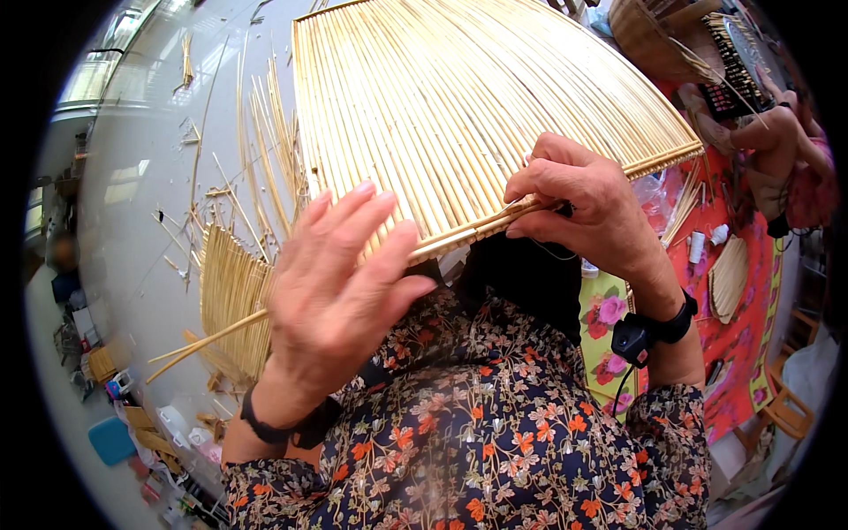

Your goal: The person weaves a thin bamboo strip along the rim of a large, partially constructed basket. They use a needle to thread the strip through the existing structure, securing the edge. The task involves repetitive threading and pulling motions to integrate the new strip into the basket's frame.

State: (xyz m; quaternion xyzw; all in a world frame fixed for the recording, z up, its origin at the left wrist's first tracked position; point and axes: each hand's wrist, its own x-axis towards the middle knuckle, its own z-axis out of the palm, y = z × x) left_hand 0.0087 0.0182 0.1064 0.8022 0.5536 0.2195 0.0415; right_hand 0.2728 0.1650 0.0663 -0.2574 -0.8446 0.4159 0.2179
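Observation:
A large panel of pale straw stalks (459,115) laid side by side reaches away from me, with a bound rim along its near edge. At that rim my right hand (574,199) is closed, thumb and fingers pinching the edge stalks; a thin thread hangs below it. Over the panel's near left corner my left hand (331,291) is open, its fingers stretched out and slightly apart. Loose stalk ends (208,340) stick out to the left from behind this hand; how they meet the panel there is hidden.
To the left, a smaller straw panel (231,291) and scattered loose stalks (274,141) lie on the grey surface. A floral cloth (729,353) at right carries white thread spools (697,246) and a small straw piece (729,281). Another person's arm (773,132) and a basket (649,40) are at the far right.

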